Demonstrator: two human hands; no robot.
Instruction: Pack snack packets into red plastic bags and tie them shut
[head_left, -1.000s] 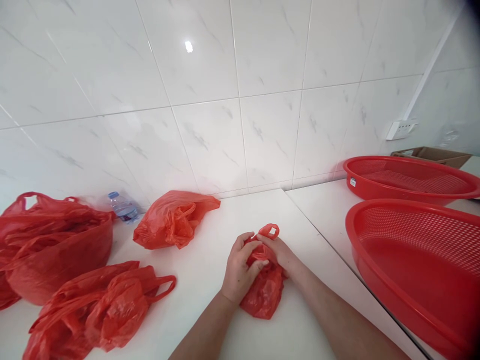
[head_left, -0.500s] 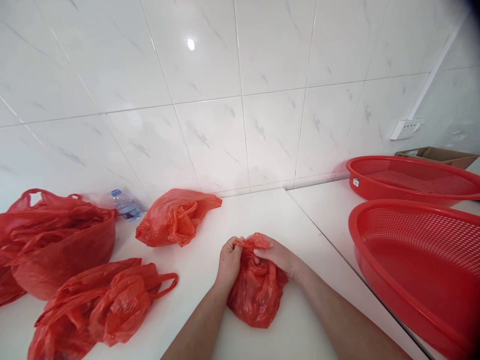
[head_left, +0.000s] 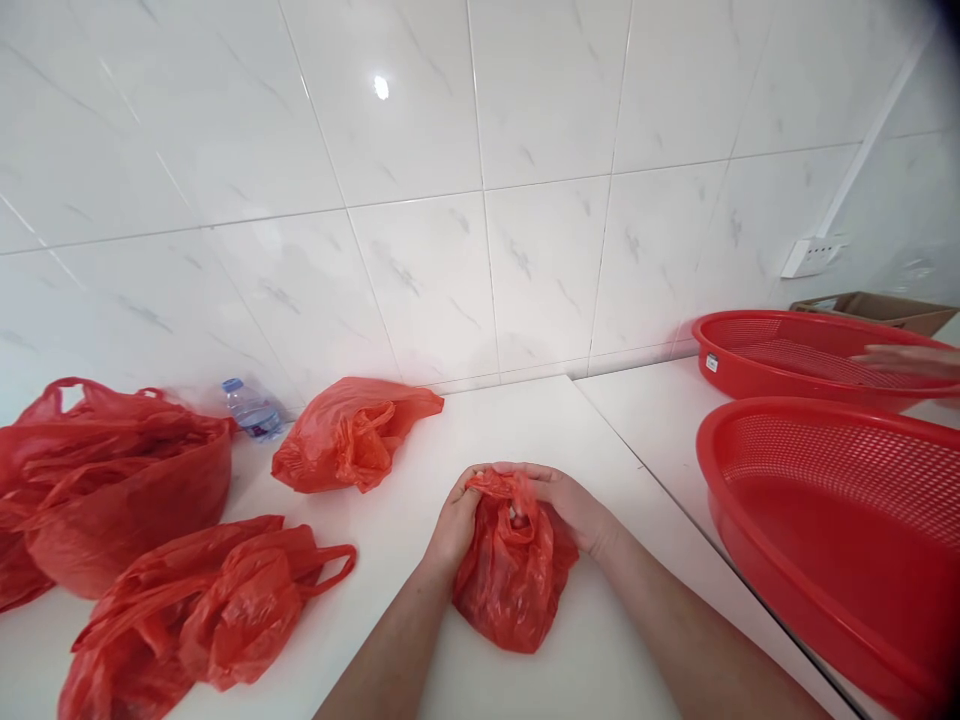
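A small red plastic bag (head_left: 508, 585) lies on the white counter (head_left: 420, 560) in front of me. My left hand (head_left: 454, 520) pinches the bag's top edge from the left. My right hand (head_left: 566, 505) grips the same top edge from the right, fingers curled into the plastic. Both hands rest on the counter with the bag bunched between them. What the bag contains is hidden.
Three more red bags lie at the left: a large full one (head_left: 112, 490), a crumpled one (head_left: 202, 610) and one by the wall (head_left: 352, 435). A water bottle (head_left: 251, 410) lies beside them. Two red mesh baskets (head_left: 832, 510) (head_left: 814, 355) stand right; another person's hand (head_left: 911, 360) reaches over the far one.
The bag's handle loop has been pulled down and the bag's top bunched between my hands. Another person's hand has appeared over the far basket at the right.
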